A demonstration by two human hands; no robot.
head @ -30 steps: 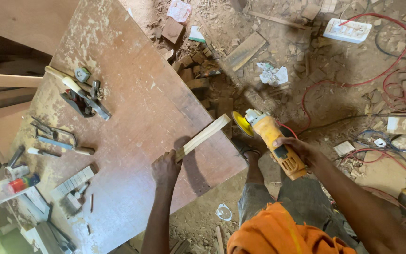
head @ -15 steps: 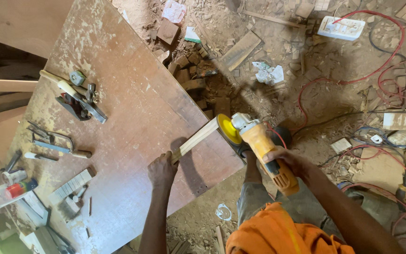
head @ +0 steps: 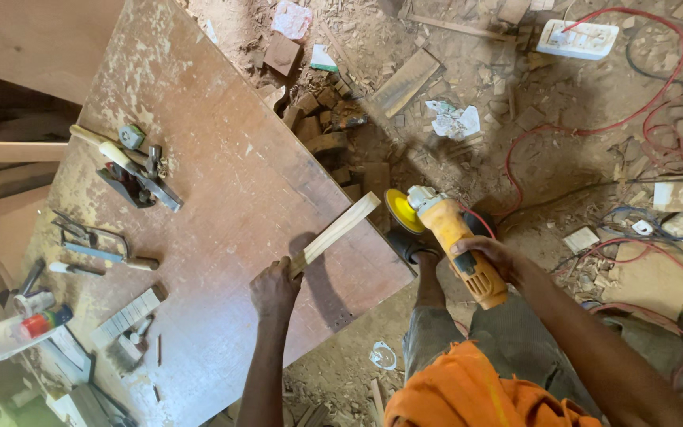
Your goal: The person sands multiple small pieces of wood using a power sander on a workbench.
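Sanding step, as I read it: left hand (head: 275, 289) clamps the low end of a pale wood strip (head: 336, 232), its far end jutting past the bench (head: 223, 158) edge. Right hand (head: 485, 255) wrapped tight round a yellow grinder (head: 452, 237), its disc (head: 401, 211) just beside the strip tip, a gap showing. Next call, my judgement: steady strip, light contact. Strip is smooth, squared; bench is scuffed ply; floor is all offcuts (head: 333, 126) and red cable (head: 594, 134)
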